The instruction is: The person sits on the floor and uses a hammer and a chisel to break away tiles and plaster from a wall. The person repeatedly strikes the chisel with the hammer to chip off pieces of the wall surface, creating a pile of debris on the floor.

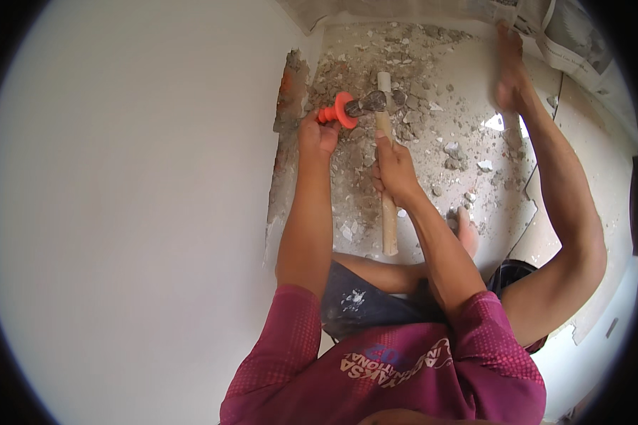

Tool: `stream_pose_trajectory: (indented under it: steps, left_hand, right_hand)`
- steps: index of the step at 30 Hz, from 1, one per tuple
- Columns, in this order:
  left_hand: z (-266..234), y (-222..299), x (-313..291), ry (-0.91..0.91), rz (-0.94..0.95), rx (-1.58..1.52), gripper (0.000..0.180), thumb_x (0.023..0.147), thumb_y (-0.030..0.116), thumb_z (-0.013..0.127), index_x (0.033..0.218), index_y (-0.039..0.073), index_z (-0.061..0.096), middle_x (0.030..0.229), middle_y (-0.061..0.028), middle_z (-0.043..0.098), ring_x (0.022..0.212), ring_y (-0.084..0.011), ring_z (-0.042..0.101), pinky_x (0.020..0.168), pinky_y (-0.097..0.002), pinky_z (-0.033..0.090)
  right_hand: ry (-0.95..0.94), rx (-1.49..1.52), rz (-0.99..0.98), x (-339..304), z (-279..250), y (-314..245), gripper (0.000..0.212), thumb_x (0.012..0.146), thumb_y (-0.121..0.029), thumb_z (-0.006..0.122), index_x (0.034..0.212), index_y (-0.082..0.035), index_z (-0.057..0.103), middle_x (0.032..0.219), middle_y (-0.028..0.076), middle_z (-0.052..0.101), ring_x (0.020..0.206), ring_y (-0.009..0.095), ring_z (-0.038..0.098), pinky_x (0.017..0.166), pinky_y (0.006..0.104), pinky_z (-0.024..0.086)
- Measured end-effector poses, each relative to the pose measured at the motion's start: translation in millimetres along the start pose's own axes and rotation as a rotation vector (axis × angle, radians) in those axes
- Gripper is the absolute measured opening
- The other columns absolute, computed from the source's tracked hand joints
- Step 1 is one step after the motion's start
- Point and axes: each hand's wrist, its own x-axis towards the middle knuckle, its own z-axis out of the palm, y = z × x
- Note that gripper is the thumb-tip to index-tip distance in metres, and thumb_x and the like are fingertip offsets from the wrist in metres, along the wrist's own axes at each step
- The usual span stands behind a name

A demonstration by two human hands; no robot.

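My left hand (319, 136) is closed around the orange grip of a chisel (344, 110), close to the wall on the left. A round orange guard flares out from that grip; most of the chisel's metal is hidden. Wrapped round the pale wooden handle of a hammer (389, 230) is my right hand (395, 168). The dark hammer head (370, 104) lies right beside the guard, and I cannot tell whether it touches the chisel. Along the foot of the wall runs a broken strip (289, 92) with rough grey and reddish material exposed.
Loose rubble (411, 64) and plaster chips cover the floor ahead. A smooth white wall (135, 212) fills the left. Printed paper sheets (574, 35) lie at the far right. My bare feet rest among the debris, one leg (567, 170) stretched along the right.
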Motion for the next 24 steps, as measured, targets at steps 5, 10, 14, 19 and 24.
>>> stream_pose_trajectory:
  steps: [5, 10, 14, 19, 24]
  left_hand:
    - [4.0, 2.0, -1.4, 0.004, 0.002, -0.039, 0.009, 0.096, 0.005, 0.046, 0.094, -0.002, 0.051, 0.094, -0.0124, 0.054, 0.086, -0.0244, 0.057, 0.088, -0.0451, 0.054]
    - [10.7, 2.6, -1.7, -0.073, -0.006, -0.057, 0.010, 0.096, 0.005, 0.045, 0.098, -0.002, 0.052, 0.095, -0.0124, 0.055, 0.087, -0.0240, 0.057, 0.090, -0.0455, 0.054]
    - [18.0, -8.6, -16.6, 0.058, -0.011, -0.025, 0.011, 0.096, 0.006, 0.046, 0.099, -0.002, 0.053, 0.095, -0.0123, 0.055, 0.085, -0.0229, 0.057, 0.087, -0.0441, 0.054]
    - [6.4, 2.8, 6.5, 0.011, 0.023, -0.033, 0.013, 0.097, 0.009, 0.046, 0.100, -0.002, 0.052, 0.094, -0.0117, 0.055, 0.081, -0.0215, 0.056, 0.084, -0.0424, 0.055]
    - [-1.4, 6.6, 0.6, 0.015, 0.013, -0.071, 0.012, 0.097, 0.008, 0.046, 0.099, -0.001, 0.053, 0.092, -0.0114, 0.056, 0.079, -0.0222, 0.056, 0.085, -0.0434, 0.054]
  right_hand:
    - [0.348, 0.253, -0.367, -23.5, -80.5, -80.8, 0.044, 0.103, -0.051, 0.036, 0.086, -0.011, 0.042, 0.057, -0.003, 0.038, 0.040, 0.009, 0.036, 0.036, 0.0264, 0.034]
    - [0.725, 0.797, -0.936, -28.6, -84.1, -112.4, 0.050, 0.102, -0.060, 0.026, 0.089, -0.012, 0.034, 0.061, -0.001, 0.036, 0.048, 0.011, 0.036, 0.045, 0.0264, 0.036]
    - [0.174, -0.155, -0.210, 16.6, 4.4, 10.7, 0.047, 0.102, -0.055, 0.033, 0.082, -0.013, 0.037, 0.059, 0.000, 0.041, 0.044, 0.013, 0.039, 0.040, 0.0287, 0.037]
    - [0.234, 0.068, -0.146, -5.7, -68.4, -30.4, 0.047, 0.102, -0.050, 0.041, 0.076, -0.011, 0.042, 0.057, 0.000, 0.042, 0.040, 0.014, 0.041, 0.036, 0.0315, 0.039]
    - [0.380, 0.599, -0.794, -22.1, -129.7, -115.1, 0.047, 0.102, -0.058, 0.031, 0.095, -0.012, 0.037, 0.059, -0.002, 0.038, 0.047, 0.011, 0.042, 0.047, 0.0284, 0.044]
